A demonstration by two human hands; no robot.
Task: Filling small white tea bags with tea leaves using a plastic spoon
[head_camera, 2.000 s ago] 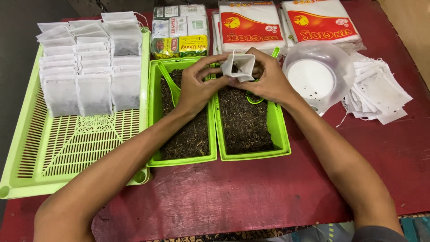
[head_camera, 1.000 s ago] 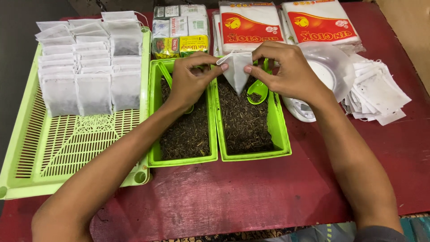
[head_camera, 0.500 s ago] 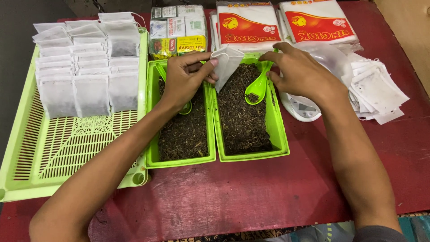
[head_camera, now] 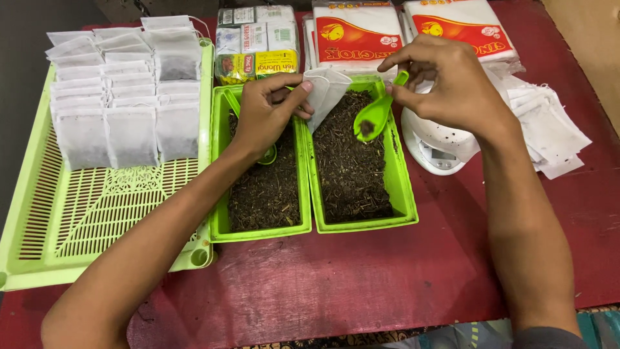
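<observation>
My left hand (head_camera: 268, 110) pinches an empty white bag (head_camera: 326, 90) between thumb and fingers, just above the right tray (head_camera: 403, 194) of loose tea. My right hand (head_camera: 452, 81) grips a green spoon (head_camera: 374, 116) by its handle, bowl hanging below my fingers, beside the bag.

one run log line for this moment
left hand: holds empty tea bag | right hand: holds green spoon, few tea leaves | below: right tray of loose tea
</observation>
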